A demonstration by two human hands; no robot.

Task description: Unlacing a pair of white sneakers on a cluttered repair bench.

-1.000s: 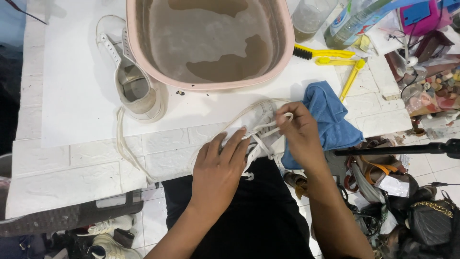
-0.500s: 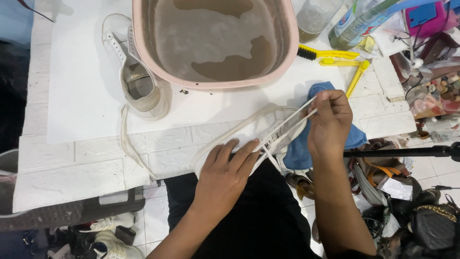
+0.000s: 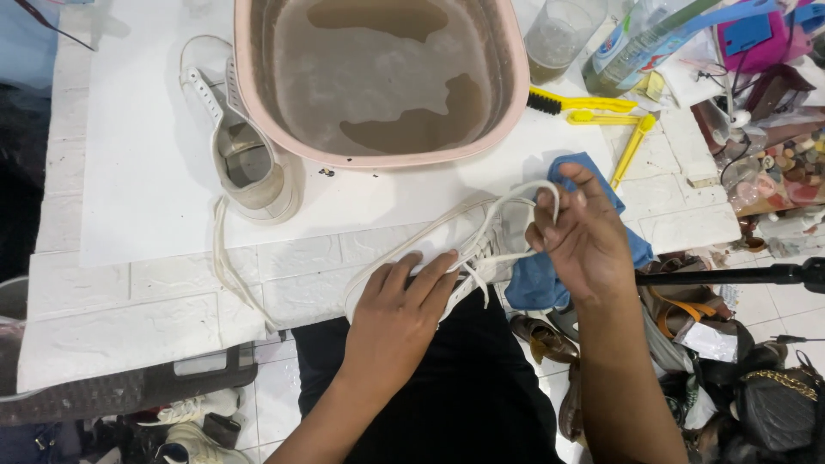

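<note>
— White tabletop (image 3: 146,215), patterned like brick at the front edge, fills most of the view. What sits at the middle of it?

— At the near edge lies a white sneaker (image 3: 447,249), on its side as far as one can tell, partly under the person's hands. The left hand (image 3: 400,301) lies flat over it, fingers spread and pressing down, gripping nothing that shows. The right hand (image 3: 580,236) is raised just beside the shoe, fingers pinched shut on a white shoelace (image 3: 507,210), which loops up from the sneaker and curves round the fingertips.

— And around the shoe?

— A blue cloth (image 3: 537,279) lies under and behind the right hand, touching the sneaker's far end. Further back stands a pink basin (image 3: 507,77) holding murky brown water. Left of the basin, touching its wall, a second sneaker (image 3: 245,163) stands unlaced, with a loose lace (image 3: 225,262) trailing toward the table's front edge.

— Anything to the right?

— A yellow brush (image 3: 580,104) with black bristles lies just right of the basin, near the cloth. A clear cup (image 3: 563,34) stands behind it.
</note>
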